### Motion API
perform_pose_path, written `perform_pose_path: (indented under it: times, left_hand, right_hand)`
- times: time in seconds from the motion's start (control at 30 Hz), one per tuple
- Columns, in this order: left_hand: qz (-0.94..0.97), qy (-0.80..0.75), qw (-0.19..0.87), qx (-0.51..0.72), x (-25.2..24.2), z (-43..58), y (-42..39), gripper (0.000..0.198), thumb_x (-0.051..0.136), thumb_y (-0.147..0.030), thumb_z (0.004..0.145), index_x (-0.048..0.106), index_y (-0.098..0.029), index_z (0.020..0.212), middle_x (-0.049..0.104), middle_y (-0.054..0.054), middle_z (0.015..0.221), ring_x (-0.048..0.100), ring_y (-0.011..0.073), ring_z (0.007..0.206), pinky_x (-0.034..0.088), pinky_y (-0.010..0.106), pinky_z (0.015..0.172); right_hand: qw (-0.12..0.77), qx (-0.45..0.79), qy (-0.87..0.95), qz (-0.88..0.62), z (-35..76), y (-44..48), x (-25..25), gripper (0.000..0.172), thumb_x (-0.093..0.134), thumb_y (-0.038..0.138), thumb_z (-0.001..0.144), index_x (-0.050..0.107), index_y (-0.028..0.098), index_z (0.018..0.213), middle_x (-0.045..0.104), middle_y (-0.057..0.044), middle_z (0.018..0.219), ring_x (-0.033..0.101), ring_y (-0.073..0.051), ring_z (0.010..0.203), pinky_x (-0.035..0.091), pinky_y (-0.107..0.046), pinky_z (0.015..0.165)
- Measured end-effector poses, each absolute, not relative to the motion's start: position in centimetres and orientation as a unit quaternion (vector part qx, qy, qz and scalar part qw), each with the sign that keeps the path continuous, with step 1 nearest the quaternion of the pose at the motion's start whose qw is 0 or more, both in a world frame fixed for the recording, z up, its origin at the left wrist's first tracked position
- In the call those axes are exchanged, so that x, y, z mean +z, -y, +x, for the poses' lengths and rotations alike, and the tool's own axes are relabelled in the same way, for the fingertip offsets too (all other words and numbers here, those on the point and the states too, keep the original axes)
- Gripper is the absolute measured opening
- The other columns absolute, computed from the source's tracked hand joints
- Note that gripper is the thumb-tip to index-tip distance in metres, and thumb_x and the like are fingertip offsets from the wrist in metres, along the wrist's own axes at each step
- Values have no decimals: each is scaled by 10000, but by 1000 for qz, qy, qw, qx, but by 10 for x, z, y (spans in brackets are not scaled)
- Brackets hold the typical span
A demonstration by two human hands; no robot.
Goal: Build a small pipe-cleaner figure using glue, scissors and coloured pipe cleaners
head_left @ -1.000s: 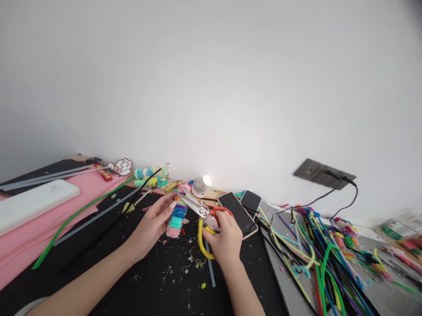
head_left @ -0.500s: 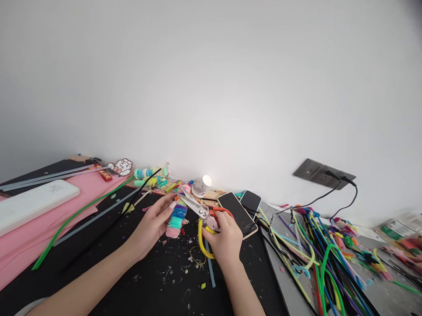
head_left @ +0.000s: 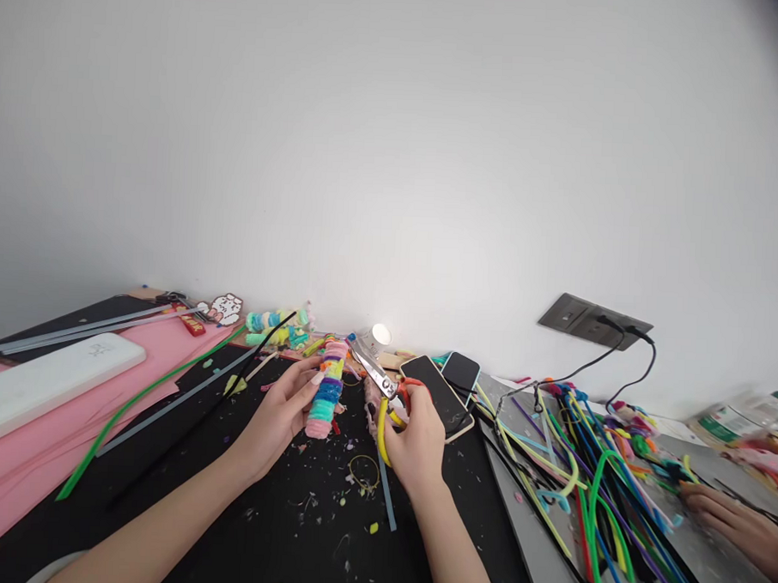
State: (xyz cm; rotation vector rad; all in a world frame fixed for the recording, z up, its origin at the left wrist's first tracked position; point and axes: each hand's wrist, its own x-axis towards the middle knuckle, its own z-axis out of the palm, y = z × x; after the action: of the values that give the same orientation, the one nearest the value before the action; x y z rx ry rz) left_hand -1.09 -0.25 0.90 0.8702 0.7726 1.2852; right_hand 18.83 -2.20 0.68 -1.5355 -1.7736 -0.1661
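Observation:
My left hand point(head_left: 289, 407) pinches a fuzzy roll of coiled pipe cleaner point(head_left: 326, 394), banded in pink, teal, blue, purple and yellow, and holds it tilted above the black tabletop point(head_left: 269, 527). In my right hand point(head_left: 416, 439) is a pair of scissors point(head_left: 380, 379) with a yellow and a red-orange handle. Their blades point up and left, close to the roll's upper end, and look nearly closed. Whether they touch the roll I cannot tell. Small fuzz clippings and a thin ring point(head_left: 363, 472) lie below the hands.
Two phones point(head_left: 433, 392) point(head_left: 461, 372) and a paper cup point(head_left: 378, 336) stand near the wall. A white power bank point(head_left: 56, 384) lies on pink sheets point(head_left: 7, 481) at left. On the grey table, loose pipe cleaners point(head_left: 618, 499) spread near another person's hand point(head_left: 733, 521). Cables hang from the socket point(head_left: 594, 322).
The scissors have narrowed from wide apart and shifted slightly away from the roll, showing its pink upper end. At far right, another person's hand has come closer over the grey table.

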Motion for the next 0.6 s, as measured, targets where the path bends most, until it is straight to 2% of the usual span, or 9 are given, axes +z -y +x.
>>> perform_pose_path:
  times: [0.17,0.4,0.6]
  left_hand:
    - [354,-332,657,577,9,-12,3,429,684,-391,797,550,-232,1173,670,46,1071,672,217,892,552,293,697]
    - [297,-324,676,592,12,-13,3,467,774,-345,701,590,-232,1115,666,15,1022,673,157,732,548,259,644]
    - [291,-320,683,588,17,-11,2,457,794,-356,668,602,-217,1059,677,5,929,657,147,631,541,257,575]
  right_hand:
    - [367,-36,718,-590,186,24,12,232,502,222,758,483,174,985,593,-93,919,580,-240,827,448,-327,690]
    - [350,-21,737,-578,186,23,12,240,603,244,727,557,186,955,615,-60,879,574,-234,818,430,-313,696]
    - [349,-47,737,-577,184,23,9,268,674,264,705,605,191,953,639,-46,875,597,-222,808,425,-295,692]
